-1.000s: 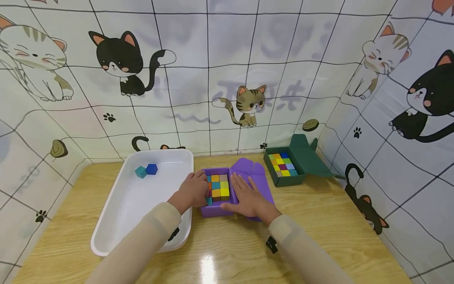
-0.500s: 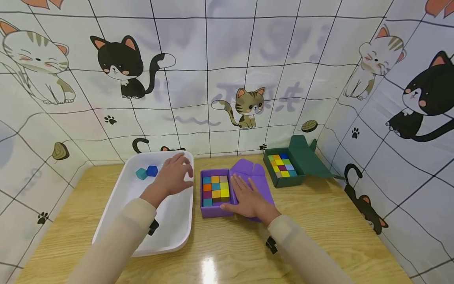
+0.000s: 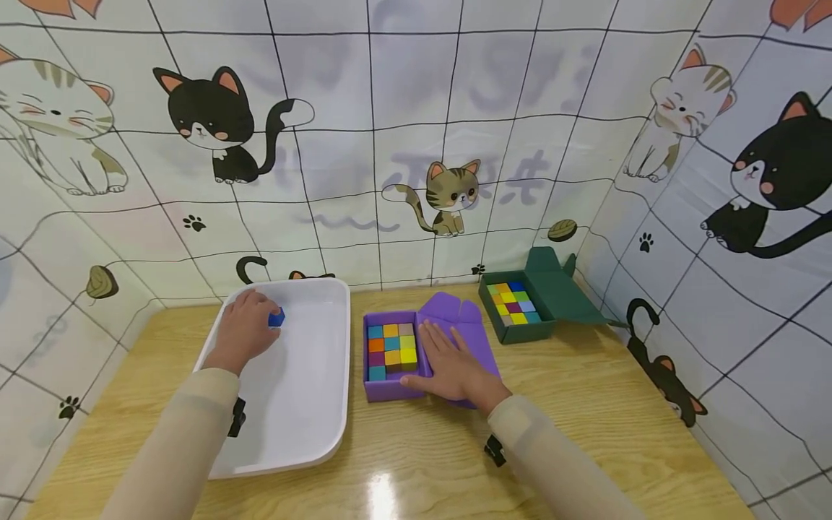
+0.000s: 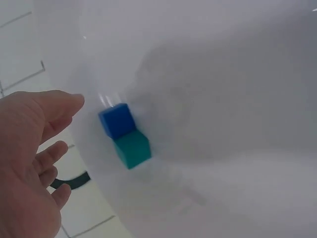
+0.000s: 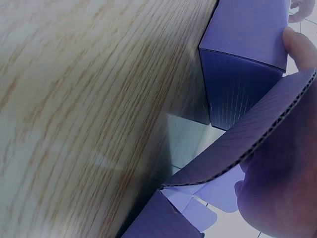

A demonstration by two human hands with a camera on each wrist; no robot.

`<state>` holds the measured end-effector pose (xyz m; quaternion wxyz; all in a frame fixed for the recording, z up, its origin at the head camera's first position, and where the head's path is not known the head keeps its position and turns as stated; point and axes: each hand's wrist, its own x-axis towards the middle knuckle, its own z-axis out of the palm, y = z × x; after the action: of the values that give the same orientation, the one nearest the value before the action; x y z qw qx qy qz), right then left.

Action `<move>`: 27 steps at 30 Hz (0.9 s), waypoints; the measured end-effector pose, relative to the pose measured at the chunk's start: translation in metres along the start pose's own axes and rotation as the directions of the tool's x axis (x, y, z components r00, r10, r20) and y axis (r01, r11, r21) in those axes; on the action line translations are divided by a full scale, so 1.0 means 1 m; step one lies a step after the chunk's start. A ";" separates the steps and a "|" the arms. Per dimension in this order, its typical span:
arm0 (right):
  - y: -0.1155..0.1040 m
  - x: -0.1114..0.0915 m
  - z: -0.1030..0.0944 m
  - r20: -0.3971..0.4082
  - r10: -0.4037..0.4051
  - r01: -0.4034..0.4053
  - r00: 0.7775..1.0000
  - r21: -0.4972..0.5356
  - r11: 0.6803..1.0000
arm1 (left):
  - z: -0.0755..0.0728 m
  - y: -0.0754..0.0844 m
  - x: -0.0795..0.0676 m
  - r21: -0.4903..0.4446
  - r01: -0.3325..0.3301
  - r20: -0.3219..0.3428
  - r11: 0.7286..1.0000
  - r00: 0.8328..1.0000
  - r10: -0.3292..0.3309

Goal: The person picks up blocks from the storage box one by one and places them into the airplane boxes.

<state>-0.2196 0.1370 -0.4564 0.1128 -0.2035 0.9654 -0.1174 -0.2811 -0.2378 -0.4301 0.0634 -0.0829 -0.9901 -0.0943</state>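
Note:
My left hand (image 3: 243,328) hovers over the far left part of the white tray (image 3: 295,444), fingers loosely bent and holding nothing. A blue cube (image 4: 117,121) and a teal cube (image 4: 132,148) lie side by side in the tray, just off the fingertips in the left wrist view. From the head, the blue cube (image 3: 276,317) peeks out beside the fingers, while the teal one is hidden. My right hand (image 3: 451,365) lies with straight fingers on the folded-back lid of the purple box (image 3: 390,391), its thumb at the box's near edge. Rows of colourful cubes (image 3: 392,343) fill most of that box.
Behind and right of the purple box stands a green box (image 3: 528,333) with its lid (image 3: 562,292) folded open, packed with coloured cubes. A cat-patterned wall covering (image 3: 338,166) encloses the wooden table (image 3: 585,404) at the back and sides.
My left hand has left the purple box, uncovering its left column of cubes, and moved left across the tray to the two loose cubes. The right hand stays on the lid.

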 end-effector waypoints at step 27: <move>0.002 0.002 0.003 0.016 0.023 -0.023 1.000 -0.016 1.000 | 0.029 -0.029 0.012 0.135 -0.018 0.076 0.991 0.997 0.008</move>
<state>-0.2208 0.1376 -0.4605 0.1202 -0.1943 0.9677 -0.1067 -0.3014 -0.2583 -0.4620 0.0321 -0.0882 -0.9953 -0.0234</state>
